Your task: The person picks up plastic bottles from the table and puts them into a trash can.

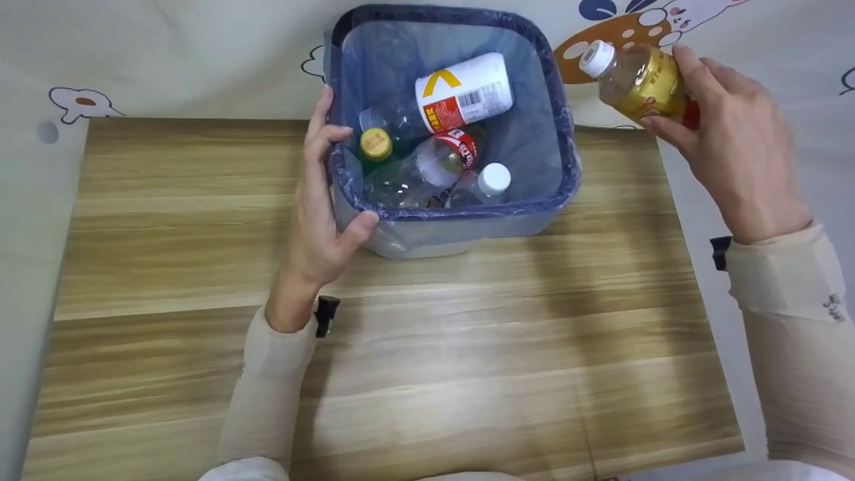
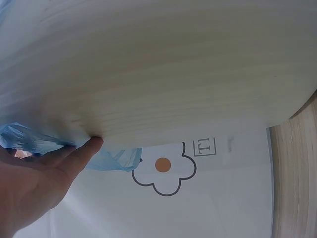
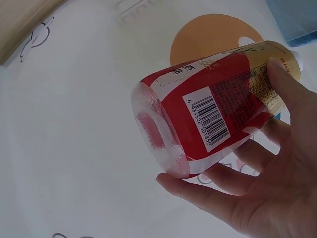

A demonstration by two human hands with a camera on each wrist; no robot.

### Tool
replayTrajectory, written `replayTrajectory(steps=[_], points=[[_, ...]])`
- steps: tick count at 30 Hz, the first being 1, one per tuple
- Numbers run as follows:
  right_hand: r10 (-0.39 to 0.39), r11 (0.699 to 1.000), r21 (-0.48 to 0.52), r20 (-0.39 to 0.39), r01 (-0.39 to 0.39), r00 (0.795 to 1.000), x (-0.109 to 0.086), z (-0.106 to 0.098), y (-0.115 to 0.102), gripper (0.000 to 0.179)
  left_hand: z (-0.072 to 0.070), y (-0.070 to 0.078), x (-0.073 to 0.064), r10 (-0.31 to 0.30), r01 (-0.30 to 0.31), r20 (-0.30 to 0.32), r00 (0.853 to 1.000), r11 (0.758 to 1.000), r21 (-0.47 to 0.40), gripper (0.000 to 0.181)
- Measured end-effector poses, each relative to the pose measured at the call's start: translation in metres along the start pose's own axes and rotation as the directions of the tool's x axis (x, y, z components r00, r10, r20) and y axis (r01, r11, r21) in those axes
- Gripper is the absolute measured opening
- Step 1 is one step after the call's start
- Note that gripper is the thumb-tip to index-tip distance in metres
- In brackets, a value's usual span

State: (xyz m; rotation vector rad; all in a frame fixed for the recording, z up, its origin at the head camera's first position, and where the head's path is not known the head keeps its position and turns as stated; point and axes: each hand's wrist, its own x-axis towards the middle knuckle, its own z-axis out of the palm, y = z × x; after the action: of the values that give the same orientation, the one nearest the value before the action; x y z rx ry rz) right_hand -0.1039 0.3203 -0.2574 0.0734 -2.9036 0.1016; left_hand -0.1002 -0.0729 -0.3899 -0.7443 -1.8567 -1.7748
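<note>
My right hand grips a plastic bottle near its base, to the right of the bin. The bottle lies tilted, its white cap pointing left toward the bin. Its gold and red label and barcode show in the right wrist view, with the thumb on one side and fingers beneath. My left hand rests spread against the left front corner of a bag-lined trash bin, fingertips at the rim. In the left wrist view, a finger lies against the bin's pale outer wall.
Inside the bin lie a white paper cup, a bottle with a yellow cap, a red-labelled bottle and a white-capped bottle. A wood-grain tabletop bears the bin. Behind it hangs a pale cloth printed with cartoons.
</note>
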Motion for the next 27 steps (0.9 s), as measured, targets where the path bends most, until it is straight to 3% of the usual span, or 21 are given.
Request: replayTrajectory(steps=[10,20,27], points=[[-0.105,0.994,-0.031,-0.054,0.103,0.993,0.008,-0.027,-0.035,0.071,-0.001,0.002,0.000,-0.002,0.002,-0.018,1.000,1.000,0.009,0.086],[-0.146,0.988,-0.062,-0.052,0.143,0.988,0.006,-0.030,-0.046,0.071,0.000,0.000,-0.001,0.002,-0.002,-0.003,1.000,1.000,-0.001,0.084],[-0.219,0.971,-0.110,-0.071,0.211,0.973,0.010,-0.036,-0.061,0.070,-0.001,0.000,-0.001,-0.001,0.001,-0.002,1.000,1.000,0.002,0.084]])
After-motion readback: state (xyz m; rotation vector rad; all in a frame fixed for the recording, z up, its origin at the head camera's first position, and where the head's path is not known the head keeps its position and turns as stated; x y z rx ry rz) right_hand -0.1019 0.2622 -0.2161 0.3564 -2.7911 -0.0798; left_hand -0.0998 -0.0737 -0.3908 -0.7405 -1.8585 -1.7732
